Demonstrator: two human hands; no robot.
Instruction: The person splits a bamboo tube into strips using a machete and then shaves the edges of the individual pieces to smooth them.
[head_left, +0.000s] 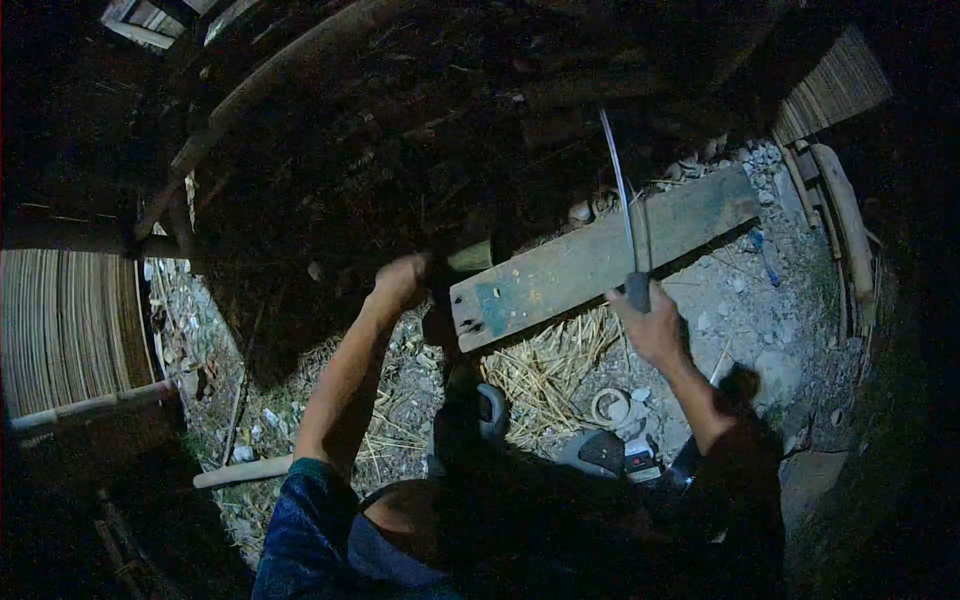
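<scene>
My right hand (655,325) grips the handle of a long thin blade (620,190) that stands upright with its edge across a weathered wooden plank (600,255). My left hand (400,283) is closed around a dark object at the plank's near left end (470,300); what it holds is lost in shadow. The plank runs from centre up to the right over the ground. My shoe (490,410) shows just below the plank.
Dry straw (545,365) and pale stones (740,300) cover the ground. Stacked bamboo slats (70,330) stand at the left, more slats (840,85) at top right. A wooden stick (245,470) lies at lower left. Dark earth fills the upper centre.
</scene>
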